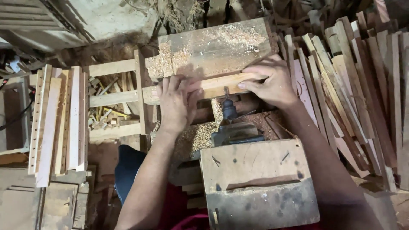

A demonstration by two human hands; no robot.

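Wooden stock is held by both hands: the left hand (174,104) lies flat, fingers extended, pressing down on the left portion of a pale wooden strip (217,85), while the right hand (272,83) closes over its right end, thumb along the near edge. This strip is long, narrow, light tan and smooth-faced, lying horizontally between the hands. A drill bit (226,91) on a dark drilling machine (232,123) meets its near edge. Behind it, a sawdust-covered board (208,49) sits. Drilled slats (57,123) stack left; plain slats (362,85) pile right.
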